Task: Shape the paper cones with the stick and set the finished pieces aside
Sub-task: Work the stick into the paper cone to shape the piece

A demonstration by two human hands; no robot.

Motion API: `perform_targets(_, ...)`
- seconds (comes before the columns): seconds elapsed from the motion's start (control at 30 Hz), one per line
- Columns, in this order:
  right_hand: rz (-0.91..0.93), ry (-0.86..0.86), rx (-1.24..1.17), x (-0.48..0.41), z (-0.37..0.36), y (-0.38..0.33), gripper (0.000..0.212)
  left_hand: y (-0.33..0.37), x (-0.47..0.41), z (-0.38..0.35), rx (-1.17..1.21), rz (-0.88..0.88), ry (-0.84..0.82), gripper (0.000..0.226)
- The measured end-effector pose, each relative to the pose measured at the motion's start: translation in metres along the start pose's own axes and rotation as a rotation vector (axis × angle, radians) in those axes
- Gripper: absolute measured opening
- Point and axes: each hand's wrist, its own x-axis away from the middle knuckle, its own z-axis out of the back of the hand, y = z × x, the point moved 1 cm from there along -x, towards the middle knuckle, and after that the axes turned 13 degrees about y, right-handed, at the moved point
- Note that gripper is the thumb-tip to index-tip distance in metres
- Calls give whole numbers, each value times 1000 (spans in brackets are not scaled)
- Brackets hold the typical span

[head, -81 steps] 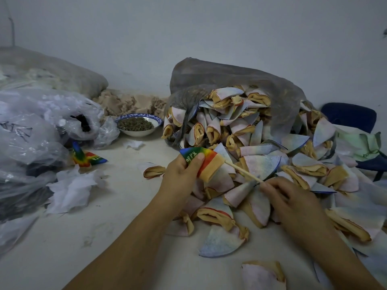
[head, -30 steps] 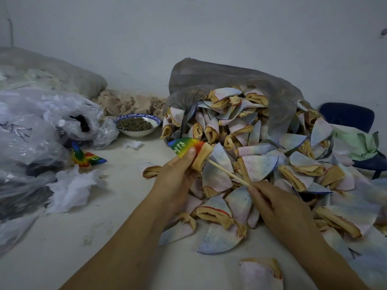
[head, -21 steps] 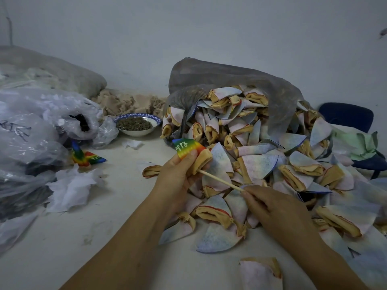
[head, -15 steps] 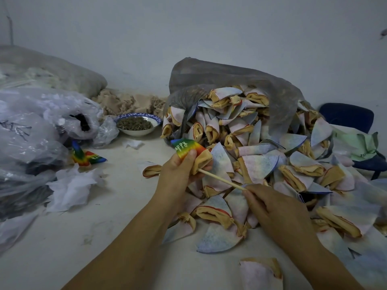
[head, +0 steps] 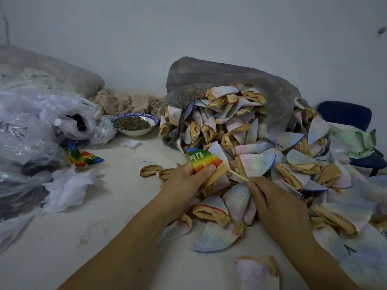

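Left hand (head: pixel 184 183) pinches rainbow cone (head: pixel 202 160); right hand (head: pixel 274 201) pinches stick (head: pixel 239 176), fingers (head: pixel 256 188) curled.

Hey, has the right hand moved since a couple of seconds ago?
Yes. Against the bowl, which stays put, the right hand has slid left toward the rainbow cone, so less of the stick shows.

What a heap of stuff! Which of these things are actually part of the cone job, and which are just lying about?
In the job: rainbow cone in the left hand; stick in the right hand; pile of flat cones; rainbow pieces set aside, likely finished.

Just lying about: bowl; clear plastic bags; crumpled white paper; blue chair.
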Motion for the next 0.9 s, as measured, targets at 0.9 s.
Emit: perform_targets(0.9, -294, -187, -250, -6, 7, 11, 22, 9, -13, 21, 410, -26, 283, 15)
